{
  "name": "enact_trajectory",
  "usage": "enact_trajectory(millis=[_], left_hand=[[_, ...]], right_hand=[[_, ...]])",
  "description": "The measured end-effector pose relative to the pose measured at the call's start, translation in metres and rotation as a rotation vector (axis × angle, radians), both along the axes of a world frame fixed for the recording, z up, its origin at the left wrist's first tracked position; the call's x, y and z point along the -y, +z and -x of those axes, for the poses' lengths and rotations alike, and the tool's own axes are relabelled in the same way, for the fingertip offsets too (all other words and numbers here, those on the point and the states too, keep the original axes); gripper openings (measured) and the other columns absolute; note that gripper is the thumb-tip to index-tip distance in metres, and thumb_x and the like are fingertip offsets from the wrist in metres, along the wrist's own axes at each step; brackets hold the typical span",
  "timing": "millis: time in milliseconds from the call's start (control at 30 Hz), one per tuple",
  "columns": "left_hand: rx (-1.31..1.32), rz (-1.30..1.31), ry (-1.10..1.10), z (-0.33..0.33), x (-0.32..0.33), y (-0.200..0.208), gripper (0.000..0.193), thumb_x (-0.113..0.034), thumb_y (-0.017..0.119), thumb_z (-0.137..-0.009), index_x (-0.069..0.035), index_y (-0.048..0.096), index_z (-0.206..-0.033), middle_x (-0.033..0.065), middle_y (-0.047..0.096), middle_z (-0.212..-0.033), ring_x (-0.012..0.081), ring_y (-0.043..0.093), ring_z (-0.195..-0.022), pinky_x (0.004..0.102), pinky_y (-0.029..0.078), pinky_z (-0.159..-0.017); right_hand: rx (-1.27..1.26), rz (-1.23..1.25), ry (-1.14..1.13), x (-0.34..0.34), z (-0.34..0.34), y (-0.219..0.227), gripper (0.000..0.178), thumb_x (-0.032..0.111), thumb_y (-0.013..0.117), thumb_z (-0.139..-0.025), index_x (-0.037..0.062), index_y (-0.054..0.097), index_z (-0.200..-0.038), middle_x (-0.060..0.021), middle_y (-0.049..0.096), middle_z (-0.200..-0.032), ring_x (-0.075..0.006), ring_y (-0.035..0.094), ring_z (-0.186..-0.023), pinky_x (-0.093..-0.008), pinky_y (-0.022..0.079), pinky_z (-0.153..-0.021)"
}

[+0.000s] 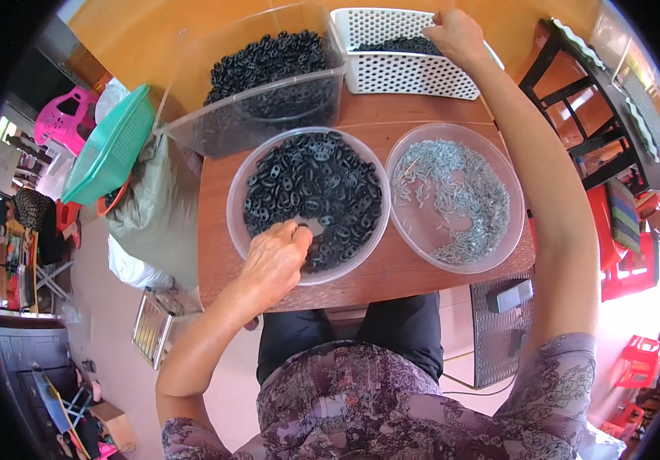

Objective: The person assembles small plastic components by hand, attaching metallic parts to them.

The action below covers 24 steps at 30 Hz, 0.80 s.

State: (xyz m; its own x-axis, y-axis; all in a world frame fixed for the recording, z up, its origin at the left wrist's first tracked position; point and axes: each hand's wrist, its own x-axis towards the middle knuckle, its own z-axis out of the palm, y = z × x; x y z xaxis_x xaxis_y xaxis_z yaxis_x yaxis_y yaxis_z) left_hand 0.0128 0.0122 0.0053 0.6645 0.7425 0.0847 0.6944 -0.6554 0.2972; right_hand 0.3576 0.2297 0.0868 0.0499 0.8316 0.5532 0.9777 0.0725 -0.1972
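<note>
My left hand (275, 254) reaches into a round clear bowl (235, 201) of small black oval pieces with holes (311, 172). Its thumb and fingers are pinched together at the near side of the pile, with a black piece at the fingertips. My right arm stretches far forward, and my right hand (456, 40) is over the right end of a white perforated basket (414, 74). Those fingers are curled closed; what they hold, if anything, is hidden. Black pieces (399, 46) lie in the basket. A second round bowl (414, 244) contains many small silvery metal parts (460, 184).
At the back left of the brown wooden table (219, 253) stands a large clear bin (268, 115) heaped with black pieces. A green basket (111, 146) rests by a grey sack (157, 215) to the left. Black chair frames (583, 107) and red stools (640, 360) are on the right.
</note>
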Motion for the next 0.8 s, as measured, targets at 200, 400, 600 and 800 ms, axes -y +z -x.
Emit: enact_trajectory(millis=[200, 400, 600, 800], left_hand=[[0.08, 0.082, -0.014, 0.001, -0.003, 0.007, 0.016, 0.0, 0.06, -0.065, -0.001, 0.053, -0.079, 0.0149, 0.054, -0.074, 0.033, 0.055, -0.073, 0.0416, 0.043, -0.064], [0.197, 0.001, -0.045, 0.002, -0.001, 0.004, 0.016, 0.003, 0.058, -0.063, 0.001, 0.056, -0.079, 0.0139, 0.055, -0.07, 0.0306, 0.056, -0.067, 0.0389, 0.044, -0.06], [0.314, -0.02, 0.078, -0.002, 0.004, 0.015, 0.015, 0.007, 0.057, -0.063, 0.001, 0.057, -0.078, 0.0139, 0.054, -0.071, 0.0315, 0.055, -0.069, 0.0392, 0.044, -0.061], [0.346, -0.107, 0.081, -0.002, 0.009, 0.014, 0.016, 0.01, 0.058, -0.065, 0.001, 0.055, -0.077, 0.0133, 0.051, -0.071, 0.0313, 0.053, -0.067, 0.038, 0.043, -0.059]], right_hand=[[-0.195, -0.135, 0.207, 0.054, 0.005, -0.017, 0.023, 0.019, 0.059, -0.072, 0.0003, 0.063, -0.084, -0.0176, 0.064, -0.078, -0.0282, 0.063, -0.074, -0.0367, 0.048, -0.068], [-0.415, 0.183, 0.339, 0.178, 0.033, -0.048, 0.014, 0.008, 0.058, -0.075, -0.0021, 0.061, -0.085, -0.0134, 0.063, -0.075, -0.0236, 0.061, -0.07, -0.0317, 0.047, -0.065], [-0.361, 0.315, 0.584, 0.228, 0.039, -0.087, 0.012, 0.006, 0.062, -0.073, 0.0027, 0.063, -0.084, -0.012, 0.061, -0.078, -0.0257, 0.059, -0.075, -0.0331, 0.046, -0.066], [-0.07, 0.276, 0.607, 0.235, 0.04, -0.094, 0.018, 0.004, 0.062, -0.067, 0.0083, 0.064, -0.084, -0.01, 0.053, -0.069, -0.0283, 0.054, -0.071, -0.0371, 0.044, -0.066]])
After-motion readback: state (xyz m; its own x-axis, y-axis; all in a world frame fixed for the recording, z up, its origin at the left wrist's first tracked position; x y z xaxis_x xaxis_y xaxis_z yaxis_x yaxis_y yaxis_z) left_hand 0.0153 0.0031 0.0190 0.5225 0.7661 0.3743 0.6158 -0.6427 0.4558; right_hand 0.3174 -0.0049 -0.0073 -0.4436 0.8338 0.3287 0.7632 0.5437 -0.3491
